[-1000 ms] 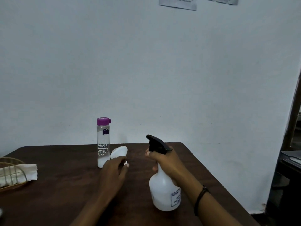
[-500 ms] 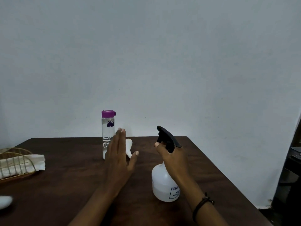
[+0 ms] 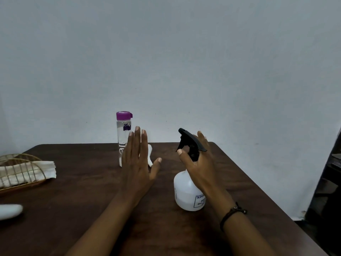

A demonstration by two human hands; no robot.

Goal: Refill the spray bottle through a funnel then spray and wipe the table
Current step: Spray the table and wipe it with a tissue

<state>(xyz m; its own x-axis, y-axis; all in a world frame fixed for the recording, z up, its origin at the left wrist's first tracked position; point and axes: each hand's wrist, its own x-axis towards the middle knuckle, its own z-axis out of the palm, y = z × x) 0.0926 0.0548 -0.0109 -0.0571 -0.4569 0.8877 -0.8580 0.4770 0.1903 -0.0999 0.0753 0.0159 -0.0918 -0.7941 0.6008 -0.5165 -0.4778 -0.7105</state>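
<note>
A white spray bottle [image 3: 186,191] with a black trigger head [image 3: 191,143] stands on the dark wooden table [image 3: 83,200]. My right hand [image 3: 200,169] rests against its neck with thumb and fingers stretched out, not closed around it. My left hand [image 3: 137,163] is raised flat with its fingers spread and holds nothing. Behind it lies a white funnel [image 3: 150,154], mostly hidden. A clear water bottle [image 3: 122,133] with a purple cap stands upright just left of the funnel, near the table's far edge.
A wire basket [image 3: 16,159] holding a folded pale cloth [image 3: 27,170] sits at the left edge. A white rounded object [image 3: 10,210] lies at the near left. The wall is close behind the table. Dark furniture [image 3: 330,182] stands past the right edge.
My left hand let go of the funnel and rose open. My right hand's fingers loosened from the spray bottle's neck and stretched out. The view shifted a little.
</note>
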